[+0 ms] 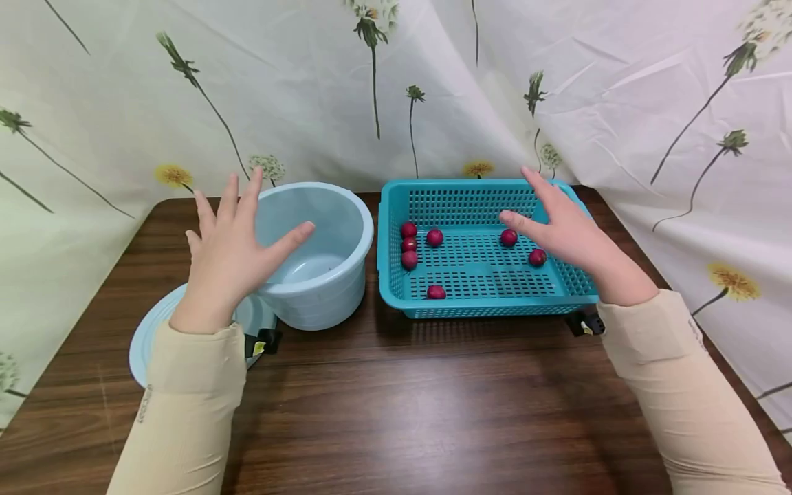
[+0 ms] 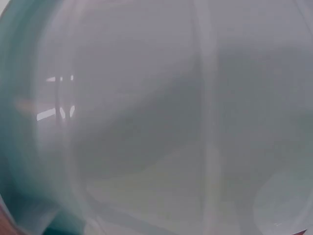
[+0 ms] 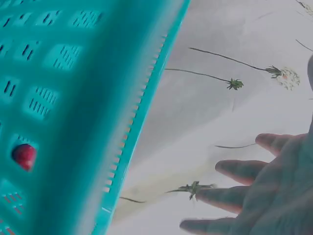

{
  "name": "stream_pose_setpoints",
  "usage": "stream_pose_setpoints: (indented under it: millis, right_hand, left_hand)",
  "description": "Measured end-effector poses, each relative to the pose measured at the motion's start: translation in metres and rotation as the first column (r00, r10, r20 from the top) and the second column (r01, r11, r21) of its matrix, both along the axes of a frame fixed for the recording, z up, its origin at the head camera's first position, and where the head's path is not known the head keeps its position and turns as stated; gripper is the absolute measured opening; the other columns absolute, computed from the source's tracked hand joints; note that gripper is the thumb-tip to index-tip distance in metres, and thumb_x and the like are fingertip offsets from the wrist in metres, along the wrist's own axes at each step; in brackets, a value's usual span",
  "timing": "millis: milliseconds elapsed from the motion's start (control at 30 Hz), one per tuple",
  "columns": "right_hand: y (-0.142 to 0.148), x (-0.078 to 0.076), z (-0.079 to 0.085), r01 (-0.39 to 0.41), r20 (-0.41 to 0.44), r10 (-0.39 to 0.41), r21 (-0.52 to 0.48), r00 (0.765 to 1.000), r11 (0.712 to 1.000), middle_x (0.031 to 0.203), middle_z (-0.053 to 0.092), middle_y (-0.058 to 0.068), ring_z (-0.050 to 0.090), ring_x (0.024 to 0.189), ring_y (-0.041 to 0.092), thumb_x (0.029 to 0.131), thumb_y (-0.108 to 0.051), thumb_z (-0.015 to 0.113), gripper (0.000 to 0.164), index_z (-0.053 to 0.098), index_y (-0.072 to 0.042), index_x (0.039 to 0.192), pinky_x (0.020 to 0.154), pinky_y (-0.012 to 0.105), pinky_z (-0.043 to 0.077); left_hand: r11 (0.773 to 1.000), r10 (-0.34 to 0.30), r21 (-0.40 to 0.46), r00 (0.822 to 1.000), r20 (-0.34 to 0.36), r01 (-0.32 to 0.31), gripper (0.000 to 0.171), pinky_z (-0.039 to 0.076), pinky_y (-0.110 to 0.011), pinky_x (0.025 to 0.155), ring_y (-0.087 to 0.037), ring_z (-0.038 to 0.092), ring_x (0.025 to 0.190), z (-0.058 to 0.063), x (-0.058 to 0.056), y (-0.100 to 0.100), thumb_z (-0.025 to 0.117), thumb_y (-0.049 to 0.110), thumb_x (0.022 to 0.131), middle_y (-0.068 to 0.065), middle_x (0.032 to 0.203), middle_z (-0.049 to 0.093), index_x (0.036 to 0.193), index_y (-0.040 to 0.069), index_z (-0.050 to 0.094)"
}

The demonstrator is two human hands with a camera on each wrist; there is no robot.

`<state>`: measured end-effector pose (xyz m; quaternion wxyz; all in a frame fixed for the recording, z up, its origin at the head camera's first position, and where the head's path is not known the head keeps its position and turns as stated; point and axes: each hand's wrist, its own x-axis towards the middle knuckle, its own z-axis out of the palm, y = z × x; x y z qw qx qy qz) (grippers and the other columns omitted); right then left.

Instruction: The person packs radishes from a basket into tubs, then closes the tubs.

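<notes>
In the head view my left hand [image 1: 230, 256], fingers spread and straight, is held at the left side of a light-blue plastic tub [image 1: 312, 302]. Partly beneath that forearm lies a light-blue round lid [image 1: 148, 337]. My right hand [image 1: 572, 230], its fingers also extended, hovers by the right end of a turquoise slotted basket [image 1: 489, 304]. Several small round dark-red balls, radish-like [image 1: 435, 238], lie scattered on the basket floor. Neither hand holds anything. The right wrist view shows spread fingers [image 3: 234, 196] apart from the basket wall [image 3: 142, 112]. A pale, smooth surface fills the left wrist view.
Tub and basket stand side by side at the back of a dark wood-grain table [image 1: 396, 412]. Behind them hangs a white cloth [image 1: 297, 82] printed with dandelions. It also runs along both sides of the table.
</notes>
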<state>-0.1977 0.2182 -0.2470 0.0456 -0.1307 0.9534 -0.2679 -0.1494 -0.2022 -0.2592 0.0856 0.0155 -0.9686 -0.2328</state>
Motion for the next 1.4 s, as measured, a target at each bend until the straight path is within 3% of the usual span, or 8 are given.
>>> stream_pose_setpoints:
  millis: [133, 300, 533, 667, 800, 967, 1233, 1400]
  right_hand:
    - [-0.002, -0.005, 0.006, -0.005, 0.079, 0.013, -0.102, 0.997, 0.995, 0.168, 0.005, 0.005, 0.008, 0.154, 0.036, 0.098, -0.06, 0.046, 0.082, -0.001, -0.033, 0.16, 0.117, 0.068, 0.015]
    - [-0.004, -0.015, 0.006, -0.021, 0.132, 0.051, -0.214, 0.99, 0.977, 0.166, 0.018, 0.01, 0.016, 0.152, 0.035, 0.101, -0.053, 0.045, 0.073, 0.013, -0.025, 0.16, 0.118, 0.064, 0.018]
    - [-0.006, -0.031, 0.004, -0.076, 0.235, 0.153, -0.307, 0.96, 0.949, 0.15, 0.043, 0.02, 0.044, 0.137, 0.038, 0.104, -0.049, 0.041, 0.063, 0.032, -0.011, 0.154, 0.114, 0.058, 0.033]
    - [-0.007, -0.04, 0.006, -0.121, 0.29, 0.215, -0.309, 0.933, 0.943, 0.143, 0.053, 0.018, 0.055, 0.128, 0.035, 0.105, -0.046, 0.042, 0.056, 0.04, -0.011, 0.148, 0.111, 0.053, 0.04]
    - [-0.011, -0.05, 0.008, -0.174, 0.336, 0.272, -0.294, 0.902, 0.94, 0.142, 0.055, 0.016, 0.058, 0.126, 0.031, 0.105, -0.047, 0.041, 0.056, 0.04, -0.013, 0.149, 0.108, 0.05, 0.044]
    - [-0.016, -0.064, 0.003, -0.224, 0.382, 0.342, -0.321, 0.858, 0.92, 0.14, 0.056, 0.016, 0.06, 0.122, 0.03, 0.106, -0.044, 0.041, 0.054, 0.04, -0.012, 0.149, 0.104, 0.046, 0.049]
    - [-0.027, -0.091, -0.018, -0.282, 0.454, 0.44, -0.375, 0.775, 0.883, 0.137, 0.057, 0.019, 0.063, 0.115, 0.029, 0.106, -0.033, 0.045, 0.048, 0.043, -0.007, 0.147, 0.101, 0.047, 0.051]
    - [-0.033, -0.102, -0.032, -0.306, 0.485, 0.478, -0.393, 0.732, 0.867, 0.135, 0.059, 0.015, 0.061, 0.117, 0.035, 0.106, -0.031, 0.047, 0.046, 0.046, -0.007, 0.145, 0.101, 0.047, 0.051]
  left_hand:
    - [0.992, 0.017, 0.123, 0.999, -0.028, -0.014, 0.097, 0.0, -0.082, 0.106, -0.048, -0.022, 0.147, -0.002, 0.002, -0.006, 0.051, 0.074, 0.087, -0.007, 0.167, -0.006, 0.158, 0.037, -0.003]
    - [0.96, 0.059, 0.275, 0.997, -0.051, -0.042, 0.091, 0.006, -0.075, 0.113, -0.043, -0.012, 0.152, -0.006, 0.005, -0.013, 0.054, 0.065, 0.091, -0.004, 0.168, -0.002, 0.16, 0.035, 0.002]
    - [0.936, 0.108, 0.343, 0.992, -0.066, -0.079, 0.086, 0.023, -0.069, 0.112, -0.045, 0.018, 0.148, -0.012, 0.004, -0.023, 0.055, 0.057, 0.095, -0.011, 0.166, 0.011, 0.161, 0.027, 0.008]
    - [0.924, 0.128, 0.37, 0.99, -0.057, -0.098, 0.086, 0.03, -0.068, 0.109, -0.046, 0.031, 0.143, -0.015, 0.004, -0.027, 0.055, 0.056, 0.095, -0.014, 0.164, 0.017, 0.161, 0.026, 0.008]
    - [0.901, 0.151, 0.416, 0.988, -0.037, -0.123, 0.087, 0.035, -0.067, 0.106, -0.044, 0.037, 0.14, -0.017, 0.004, -0.03, 0.053, 0.057, 0.095, -0.014, 0.162, 0.026, 0.16, 0.029, 0.003]
    - [0.891, 0.155, 0.435, 0.988, -0.025, -0.129, 0.087, 0.044, -0.056, 0.094, -0.039, 0.047, 0.128, -0.019, 0.001, -0.032, 0.051, 0.059, 0.095, -0.015, 0.157, 0.037, 0.16, 0.029, 0.001]
    - [0.887, 0.202, 0.426, 0.979, -0.007, -0.18, 0.078, 0.041, -0.03, 0.079, -0.025, 0.05, 0.113, -0.023, -0.003, -0.04, 0.05, 0.061, 0.095, -0.018, 0.147, 0.05, 0.159, 0.025, 0.022]
    - [0.871, 0.22, 0.45, 0.976, 0.0, -0.196, 0.069, 0.04, -0.027, 0.076, -0.008, 0.048, 0.095, -0.027, -0.004, -0.044, 0.05, 0.06, 0.095, -0.013, 0.13, 0.058, 0.153, 0.025, 0.039]
